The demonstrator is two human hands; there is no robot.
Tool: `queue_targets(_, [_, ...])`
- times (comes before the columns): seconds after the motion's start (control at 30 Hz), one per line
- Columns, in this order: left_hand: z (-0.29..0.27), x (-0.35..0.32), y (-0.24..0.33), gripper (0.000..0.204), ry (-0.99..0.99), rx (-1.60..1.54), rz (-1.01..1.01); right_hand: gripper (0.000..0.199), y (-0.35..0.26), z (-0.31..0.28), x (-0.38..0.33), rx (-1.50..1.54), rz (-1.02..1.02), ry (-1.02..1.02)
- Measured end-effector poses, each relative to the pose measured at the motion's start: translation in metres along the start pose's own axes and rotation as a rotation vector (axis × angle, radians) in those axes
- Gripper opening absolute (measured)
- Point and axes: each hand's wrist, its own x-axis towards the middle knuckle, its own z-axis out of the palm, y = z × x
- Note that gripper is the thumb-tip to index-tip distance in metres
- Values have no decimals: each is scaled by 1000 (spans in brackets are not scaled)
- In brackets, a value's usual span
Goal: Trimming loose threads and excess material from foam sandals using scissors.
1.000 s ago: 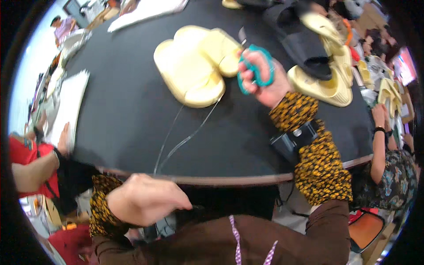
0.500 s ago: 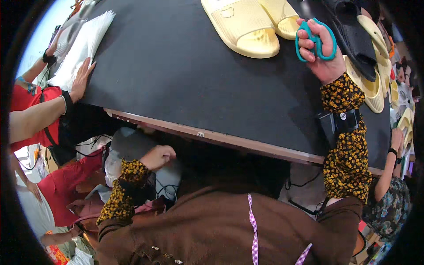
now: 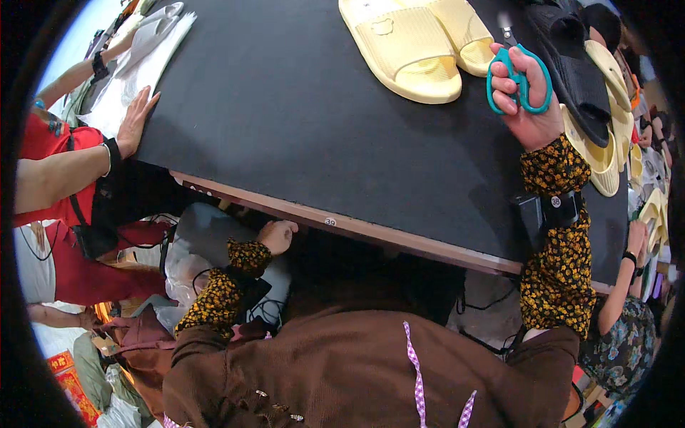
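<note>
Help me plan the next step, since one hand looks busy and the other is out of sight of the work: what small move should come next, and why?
Probably bring the left hand back up onto the black table. It sits below the table edge, while the right hand holds the teal scissors alone beside the yellow slippers, with nothing steadying them.

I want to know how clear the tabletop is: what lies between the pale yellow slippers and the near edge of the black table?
Nothing: in the head view, bare black table runs from the yellow slippers to the near edge. The right hand, holding teal scissors, is off to the side.
</note>
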Motion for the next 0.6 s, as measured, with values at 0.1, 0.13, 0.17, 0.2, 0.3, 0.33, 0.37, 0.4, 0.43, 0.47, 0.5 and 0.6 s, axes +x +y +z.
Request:
queue_targets(0.1, [-4, -1, 5, 16, -187, -27, -13, 34, 2, 1, 0, -11, 6, -1])
queue_targets(0.13, [-5, -1, 9, 17, -197, -68, -13, 34, 3, 0, 0, -11, 0, 0])
queue_targets(0.17, [-7, 0, 12, 17, -207, -109, -13, 34, 3, -1, 0, -10, -5, 0])
queue_targets(0.2, [-9, 1, 14, 17, -208, -112, -16, 34, 3, -3, 0, -10, 0, 0])
queue_targets(0.3, [-33, 8, 30, 24, -73, -23, 92, 35, 1, -6, -3, -44, -7, 0])
queue_targets(0.33, [-39, 9, 32, 24, -76, -24, 89, 35, 1, -7, -3, -43, -3, 1])
queue_targets(0.37, [-44, 12, 37, 23, -51, 57, 128, 35, -1, -11, -4, -50, -10, -9])
queue_targets(0.4, [-48, 17, 40, 23, -26, 139, 168, 35, -3, -14, -4, -57, -17, -17])
queue_targets(0.43, [-46, 12, -2, 23, -140, 616, 181, 36, 0, -7, -1, -27, -11, -46])
queue_targets(0.47, [-43, 12, -2, 23, -145, 614, 186, 36, 1, -11, 0, -28, -9, -40])
queue_targets(0.5, [-41, 13, -3, 24, -178, 605, 170, 35, 1, -14, 1, -25, -10, -59])
queue_targets(0.6, [-33, 14, 6, 27, -259, 573, 124, 34, -1, -22, -7, -29, -9, -78])
